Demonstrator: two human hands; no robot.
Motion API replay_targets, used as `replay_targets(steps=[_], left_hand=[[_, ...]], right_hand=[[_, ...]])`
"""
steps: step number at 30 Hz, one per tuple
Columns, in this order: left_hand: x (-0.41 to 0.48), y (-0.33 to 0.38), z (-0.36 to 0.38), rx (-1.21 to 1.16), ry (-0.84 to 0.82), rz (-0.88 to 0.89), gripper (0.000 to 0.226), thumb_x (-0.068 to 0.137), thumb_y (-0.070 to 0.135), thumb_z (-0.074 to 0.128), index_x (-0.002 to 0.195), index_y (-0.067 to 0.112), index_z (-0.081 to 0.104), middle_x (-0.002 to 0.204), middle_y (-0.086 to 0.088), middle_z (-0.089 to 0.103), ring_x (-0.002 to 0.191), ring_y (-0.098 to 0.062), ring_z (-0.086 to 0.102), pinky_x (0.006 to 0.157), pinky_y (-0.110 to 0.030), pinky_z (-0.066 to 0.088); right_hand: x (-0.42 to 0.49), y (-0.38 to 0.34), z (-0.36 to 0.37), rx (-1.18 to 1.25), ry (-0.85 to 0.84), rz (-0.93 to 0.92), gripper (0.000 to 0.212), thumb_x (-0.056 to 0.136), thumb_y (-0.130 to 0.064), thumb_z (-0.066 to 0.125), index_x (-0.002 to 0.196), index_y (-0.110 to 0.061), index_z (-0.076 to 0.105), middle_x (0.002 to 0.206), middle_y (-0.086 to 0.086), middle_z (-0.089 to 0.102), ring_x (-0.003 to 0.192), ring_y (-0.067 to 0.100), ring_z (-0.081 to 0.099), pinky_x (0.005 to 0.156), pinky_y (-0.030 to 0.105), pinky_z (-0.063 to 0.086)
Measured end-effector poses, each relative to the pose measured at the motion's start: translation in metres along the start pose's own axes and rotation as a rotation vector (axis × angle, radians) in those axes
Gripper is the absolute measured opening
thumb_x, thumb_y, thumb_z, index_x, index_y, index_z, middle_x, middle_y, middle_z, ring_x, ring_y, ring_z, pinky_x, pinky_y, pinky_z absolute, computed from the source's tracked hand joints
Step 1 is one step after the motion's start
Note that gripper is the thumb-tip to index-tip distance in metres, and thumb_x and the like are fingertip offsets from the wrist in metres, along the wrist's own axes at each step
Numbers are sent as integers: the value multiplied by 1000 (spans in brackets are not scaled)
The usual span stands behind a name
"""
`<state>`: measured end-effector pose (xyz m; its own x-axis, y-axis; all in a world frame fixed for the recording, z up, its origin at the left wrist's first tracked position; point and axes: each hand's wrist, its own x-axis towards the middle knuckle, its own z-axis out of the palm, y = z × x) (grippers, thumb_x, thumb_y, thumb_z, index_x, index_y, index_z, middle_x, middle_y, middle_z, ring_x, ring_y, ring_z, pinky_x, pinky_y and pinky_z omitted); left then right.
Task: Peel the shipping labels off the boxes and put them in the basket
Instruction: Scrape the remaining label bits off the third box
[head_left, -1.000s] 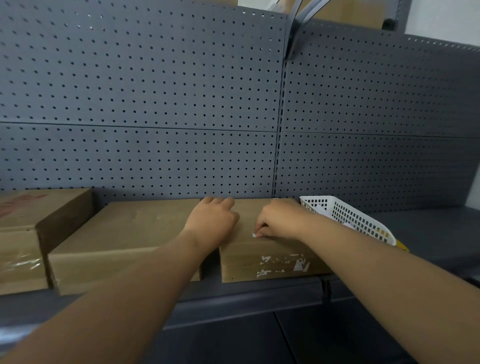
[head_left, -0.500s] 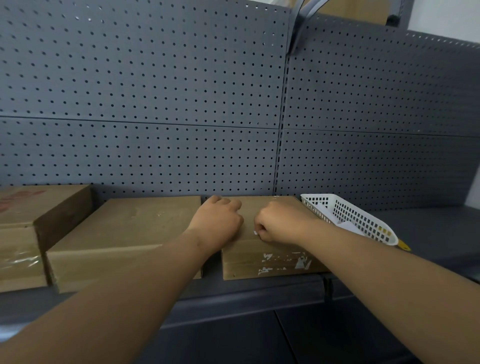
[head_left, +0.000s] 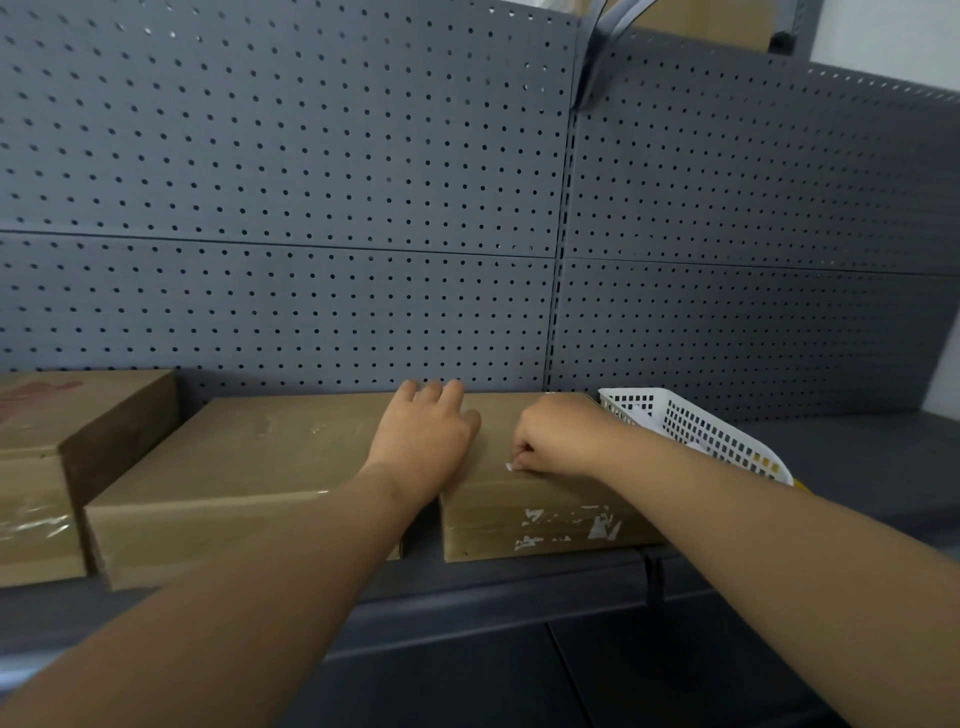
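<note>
Grey pegboard panels (head_left: 311, 208) are rising behind a dark metal shelf (head_left: 519, 587) that is carrying three cardboard boxes. At the centre, the left hand (head_left: 428, 436) is lying flat with fingers spread, pressing down on the top of the rightmost box (head_left: 498, 441). Just beside it, the right hand (head_left: 558, 439) is curling into a near fist on the same box top, its fingertips pinching a small white scrap of label (head_left: 511, 466) near the front edge. White torn label remnants (head_left: 571, 525) are clinging to that box's front face. To its left, the middle box (head_left: 234, 467) is sitting close by, and a third box (head_left: 57, 457) is standing at the far left. A white perforated basket (head_left: 691, 426) is resting tilted against the right side of the worked box, with pale scraps showing inside.
</note>
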<state>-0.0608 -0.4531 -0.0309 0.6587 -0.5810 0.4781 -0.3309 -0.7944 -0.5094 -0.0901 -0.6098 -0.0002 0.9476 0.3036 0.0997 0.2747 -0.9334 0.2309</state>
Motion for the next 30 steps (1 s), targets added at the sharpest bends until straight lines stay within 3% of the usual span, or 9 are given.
replay_targets(steps=[5, 7, 10, 13, 15, 17, 22, 27, 30], left_hand=[[1, 1, -1, 33, 8, 0, 33, 93, 13, 44, 125, 11, 50, 135, -14, 39, 127, -31, 37, 109, -47, 22], [1, 2, 0, 44, 14, 6, 32, 94, 14, 42, 124, 9, 51, 134, -14, 39, 128, -32, 35, 110, -49, 20], [4, -1, 6, 116, 80, 17, 28, 93, 24, 48, 115, 10, 59, 130, -15, 47, 126, -32, 41, 109, -50, 25], [8, -11, 1, 205, 133, 30, 30, 83, 39, 62, 99, 14, 68, 119, -12, 59, 119, -30, 52, 106, -47, 33], [9, -15, -2, 222, 175, 38, 37, 83, 44, 58, 101, 14, 69, 120, -12, 60, 120, -31, 51, 107, -46, 32], [9, -14, 0, 240, 210, 38, 45, 85, 49, 51, 107, 13, 67, 126, -13, 57, 124, -32, 48, 109, -46, 29], [6, -5, 5, 213, 156, 51, 48, 75, 52, 58, 92, 10, 72, 118, -15, 62, 117, -33, 54, 106, -47, 24], [6, -5, 5, 179, 121, 39, 45, 74, 49, 61, 89, 8, 72, 113, -18, 63, 113, -35, 55, 106, -49, 25], [4, -2, 9, 172, 151, 22, 47, 90, 45, 43, 113, 8, 61, 134, -19, 47, 129, -36, 39, 112, -49, 20]], right_hand=[[-6, -5, -3, -62, 9, -12, 28, 94, -26, 53, 89, -8, 73, 91, 6, 73, 73, 20, 57, 49, 21, 31], [-6, -8, -1, -57, 14, -12, 26, 93, -23, 53, 87, -7, 73, 89, 8, 73, 78, 23, 63, 64, 29, 49], [-3, -9, 5, -29, 28, 8, 24, 91, -20, 53, 87, -7, 72, 87, 8, 72, 80, 24, 65, 81, 38, 54], [-5, -3, 1, 49, 22, 31, 25, 92, -25, 56, 82, -7, 71, 69, -2, 62, 65, 16, 56, 68, 27, 51], [-9, -1, -4, 56, 15, 18, 24, 94, -32, 56, 89, -17, 74, 68, -12, 55, 61, 9, 47, 54, 14, 32], [-10, 1, -5, 61, 14, 2, 27, 93, -35, 56, 98, -18, 76, 70, -15, 58, 59, 4, 45, 52, 13, 25], [-9, -1, -6, 29, 1, -10, 25, 93, -34, 56, 102, -21, 75, 99, -6, 74, 75, 7, 50, 52, 16, 28], [-5, -9, -1, -33, 10, -11, 22, 92, -27, 55, 92, -14, 73, 93, 2, 72, 83, 19, 63, 81, 33, 52], [-2, -6, 2, 26, 32, 56, 21, 89, -23, 57, 73, -15, 67, 72, -1, 63, 68, 16, 57, 71, 30, 52]])
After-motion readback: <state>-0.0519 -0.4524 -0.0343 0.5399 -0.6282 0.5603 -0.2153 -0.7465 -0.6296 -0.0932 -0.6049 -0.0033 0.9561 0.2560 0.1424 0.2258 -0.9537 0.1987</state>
